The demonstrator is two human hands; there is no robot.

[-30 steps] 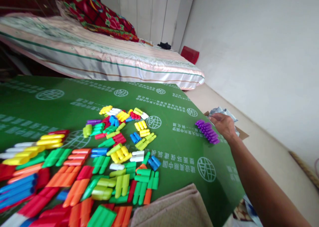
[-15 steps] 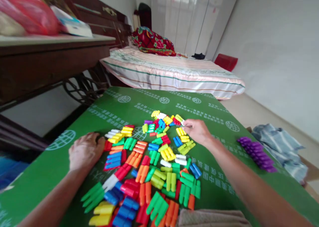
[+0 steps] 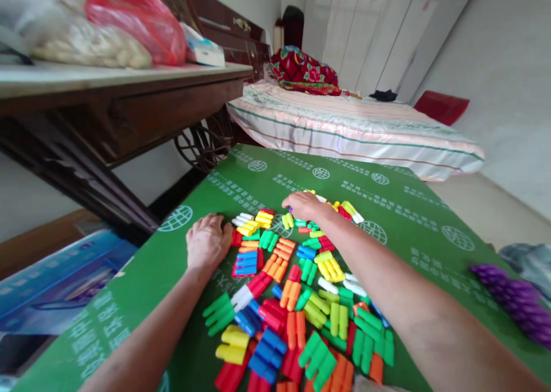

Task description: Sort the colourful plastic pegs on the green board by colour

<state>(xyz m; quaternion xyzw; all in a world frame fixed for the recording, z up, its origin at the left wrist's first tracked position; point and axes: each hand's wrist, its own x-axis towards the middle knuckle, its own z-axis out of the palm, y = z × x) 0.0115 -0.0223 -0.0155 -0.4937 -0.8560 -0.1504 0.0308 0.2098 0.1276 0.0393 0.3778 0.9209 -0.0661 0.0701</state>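
Observation:
Many finger-shaped plastic building blocks in red, yellow, blue, green, orange and white lie over the green table. My left hand (image 3: 209, 240) rests on the tabletop with its fingers out, beside a red block (image 3: 236, 237) and the white blocks (image 3: 243, 219) at the left side of the spread. Stretched across the far end of the blocks, my right hand (image 3: 305, 205) has its fingertips closed at a small purple block (image 3: 291, 210), most of which they cover. A yellow-green and white pair (image 3: 353, 211) lies right of that hand. My right forearm hides some blocks.
On the right of the green table (image 3: 340, 186) lies a cluster of purple blocks (image 3: 512, 300). A sewing-machine table (image 3: 142, 79) with plastic bags stands at left. Beyond the far edge is a bed (image 3: 344, 113). A blue box (image 3: 64, 288) sits low at left.
My right hand has left the white block at the far right of the spread and moved left to the purple block. My left hand stays in place. The view has turned left.

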